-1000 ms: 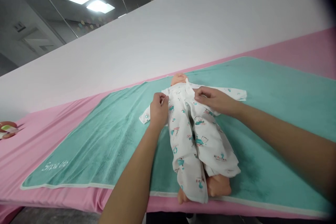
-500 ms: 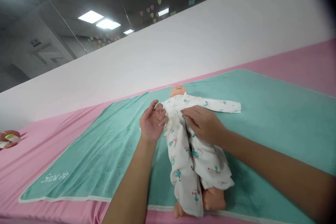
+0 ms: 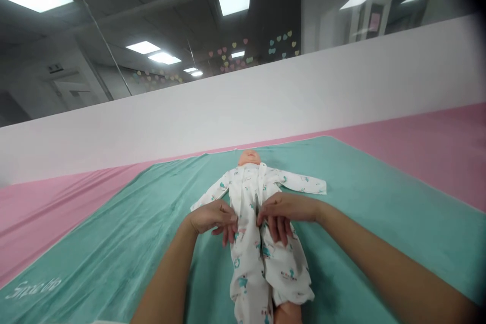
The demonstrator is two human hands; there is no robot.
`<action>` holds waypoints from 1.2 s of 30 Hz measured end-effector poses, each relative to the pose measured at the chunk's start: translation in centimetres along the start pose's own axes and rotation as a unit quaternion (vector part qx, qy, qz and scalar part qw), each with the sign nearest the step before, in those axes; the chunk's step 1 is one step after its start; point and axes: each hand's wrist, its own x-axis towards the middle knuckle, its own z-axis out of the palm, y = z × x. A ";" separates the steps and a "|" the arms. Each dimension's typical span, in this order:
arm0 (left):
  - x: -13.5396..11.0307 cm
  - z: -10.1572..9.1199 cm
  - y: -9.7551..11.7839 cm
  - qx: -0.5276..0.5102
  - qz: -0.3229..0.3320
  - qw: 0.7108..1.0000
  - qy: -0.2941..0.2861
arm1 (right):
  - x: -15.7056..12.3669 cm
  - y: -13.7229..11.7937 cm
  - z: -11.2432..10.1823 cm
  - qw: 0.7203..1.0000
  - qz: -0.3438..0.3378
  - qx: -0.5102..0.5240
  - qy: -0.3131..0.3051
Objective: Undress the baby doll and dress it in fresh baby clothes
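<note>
A baby doll [image 3: 249, 157] lies on its back, head away from me, in a white printed baby romper [image 3: 243, 258] whose front is partly undone. My left hand [image 3: 214, 219] is at the romper's left side by the hip, thumb and index finger pinched on the cloth edge, other fingers hanging down. Over the middle of the front, my right hand [image 3: 280, 212] pinches the edge of the opening near the top of the legs. Both sleeves spread out to the sides. One bare leg [image 3: 288, 313] of the doll shows below a trouser cuff.
A teal blanket [image 3: 364, 243] with white lettering at its lower left lies under the doll. Beneath it is a pink sheet [image 3: 429, 147]. A low white wall [image 3: 170, 124] runs behind, with dark glass and heart stickers above it.
My left hand has turned from palm up to a pinch on the romper's side. My right hand has shifted lower on the front. The view has tilted up, and the left sleeve now shows.
</note>
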 end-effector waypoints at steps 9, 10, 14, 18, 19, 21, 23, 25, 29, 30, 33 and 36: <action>2.5 0.3 1.0 -0.174 0.215 0.900 0.336 | 2.0 0.6 -1.4 0.924 -0.181 0.117 0.314; 3.3 -0.3 1.1 -0.132 0.183 0.888 0.401 | 2.8 0.5 -1.9 0.908 -0.180 0.081 0.370; 6.7 -3.1 1.5 0.057 0.061 0.834 0.545 | 6.9 -0.3 -3.9 0.846 -0.034 -0.187 0.498; 9.5 -4.9 1.5 0.136 0.041 0.831 0.538 | 10.6 -0.6 -5.5 0.811 0.074 -0.262 0.519; 9.9 -5.1 1.5 0.149 0.039 0.833 0.531 | 11.2 -0.5 -5.8 0.804 0.083 -0.259 0.529; 10.6 -5.3 1.5 0.169 0.040 0.839 0.516 | 11.8 0.0 -6.2 0.789 0.098 -0.255 0.551; 11.0 -5.2 1.6 0.190 0.051 0.841 0.504 | 11.9 0.5 -6.3 0.784 0.101 -0.250 0.559; 11.1 -5.0 1.6 0.203 0.060 0.839 0.501 | 11.9 0.7 -6.3 0.788 0.085 -0.246 0.558; 11.0 -4.8 2.1 0.197 0.073 0.832 0.514 | 12.0 0.2 -6.1 0.798 0.011 -0.228 0.558; 10.9 -4.7 2.3 0.192 0.078 0.831 0.516 | 12.1 -0.1 -6.0 0.802 -0.010 -0.216 0.557; 10.6 -4.4 3.2 0.175 0.088 0.831 0.521 | 12.4 -0.6 -6.0 0.817 -0.063 -0.166 0.548; 10.7 -4.2 3.8 0.165 0.084 0.826 0.533 | 12.7 -0.5 -6.0 0.835 -0.091 -0.117 0.531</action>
